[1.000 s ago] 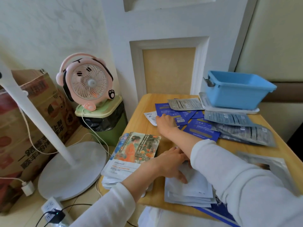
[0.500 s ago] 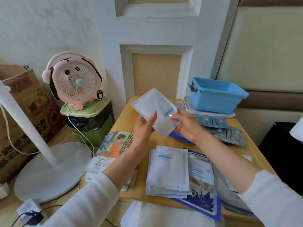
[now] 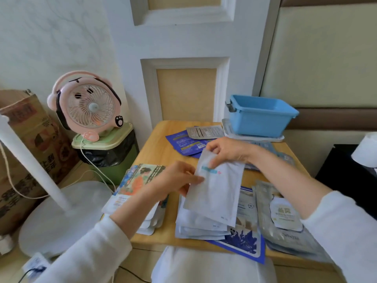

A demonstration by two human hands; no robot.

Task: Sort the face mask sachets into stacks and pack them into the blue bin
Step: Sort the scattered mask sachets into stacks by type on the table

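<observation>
Both my hands hold one white sachet (image 3: 216, 193) just above the white stack (image 3: 195, 225) at the table's front. My left hand (image 3: 175, 178) pinches its left edge; my right hand (image 3: 226, 152) pinches its top. A stack of illustrated sachets (image 3: 140, 178) lies at the front left. Dark blue sachets (image 3: 183, 142) and a silver one (image 3: 205, 132) lie at the back. Silver sachets (image 3: 281, 217) sit at the front right. The blue bin (image 3: 261, 115) stands on a white lid at the back right and looks empty.
The small wooden table (image 3: 159, 148) stands against a white panelled wall. To its left are a pink fan (image 3: 87, 105) on a green waste bin (image 3: 108, 152), a white floor fan's base (image 3: 61, 211) and a cardboard box (image 3: 24, 139). A dark cabinet (image 3: 350, 170) stands at the right.
The white sachet that both hands held up in the air has come down, now just over the white stack. Before that my right hand picked it from the table's back.
</observation>
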